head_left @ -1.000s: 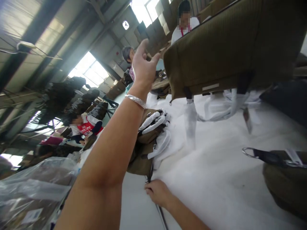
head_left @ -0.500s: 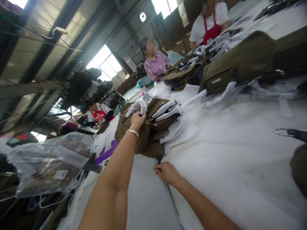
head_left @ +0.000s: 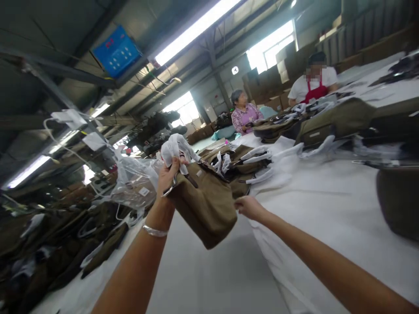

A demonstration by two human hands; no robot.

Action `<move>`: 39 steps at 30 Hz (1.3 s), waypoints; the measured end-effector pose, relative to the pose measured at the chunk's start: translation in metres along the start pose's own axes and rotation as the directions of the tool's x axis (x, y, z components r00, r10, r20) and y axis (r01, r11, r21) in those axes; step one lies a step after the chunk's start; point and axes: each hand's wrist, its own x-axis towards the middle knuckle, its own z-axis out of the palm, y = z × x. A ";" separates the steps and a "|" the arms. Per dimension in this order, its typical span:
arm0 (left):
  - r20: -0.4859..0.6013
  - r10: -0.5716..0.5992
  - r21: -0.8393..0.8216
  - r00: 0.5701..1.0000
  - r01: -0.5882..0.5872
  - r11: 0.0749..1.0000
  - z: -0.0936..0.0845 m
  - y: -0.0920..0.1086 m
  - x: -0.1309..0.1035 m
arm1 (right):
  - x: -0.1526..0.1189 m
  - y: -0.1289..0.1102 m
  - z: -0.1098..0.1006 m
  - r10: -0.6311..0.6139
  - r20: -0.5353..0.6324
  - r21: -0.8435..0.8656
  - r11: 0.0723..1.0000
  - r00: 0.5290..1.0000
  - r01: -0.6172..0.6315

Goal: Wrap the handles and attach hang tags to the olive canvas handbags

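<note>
My left hand grips an olive-brown handbag at its top, by the white-wrapped handles. The bag hangs tilted above the table, its base towards the lower right. My right hand is closed, with its fingertips at the bag's right side; whether they pinch its edge or only meet it I cannot tell. Just behind lies a pile of similar olive bags, their handles wrapped in white.
More olive bags lie along the table's far side, and one at the right edge. A clear plastic bag and heaped dark bags are at left. Two people are across the white-covered table.
My left hand has lifted one handbag off the pile and brought it nearer. My right hand has come up beside the bag. The camera view has shifted left and up.
</note>
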 end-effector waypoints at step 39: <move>0.076 -0.070 0.405 0.995 0.033 0.914 -0.093 0.233 -0.533 | -0.558 -0.204 -0.068 0.191 -0.230 0.141 0.977 0.954 -0.162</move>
